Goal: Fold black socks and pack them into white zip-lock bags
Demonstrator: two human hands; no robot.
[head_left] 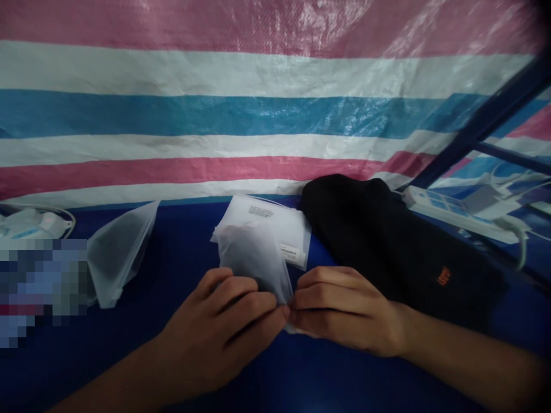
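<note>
Both hands grip a frosted plastic zip bag [252,255] with something dark inside that I cannot make out. My left hand [224,327] lies over the bag's near left side, its fingers curled on the plastic. At the bag's right edge, my right hand [344,310] pinches with its fingers together, and the fingertips of both hands meet there. Just behind the bag, a flat pack with a white printed sheet [278,221] and a barcode label lies on the blue surface. Further left, another frosted zip bag [118,258] stands partly open.
A black cloth [387,246] with small orange lettering lies to the right. Behind it are a white power strip [465,215] with plugs and cables, and a dark metal bar [477,126]. White devices [32,223] with a cable sit at far left. A striped plastic sheet [215,115] hangs behind.
</note>
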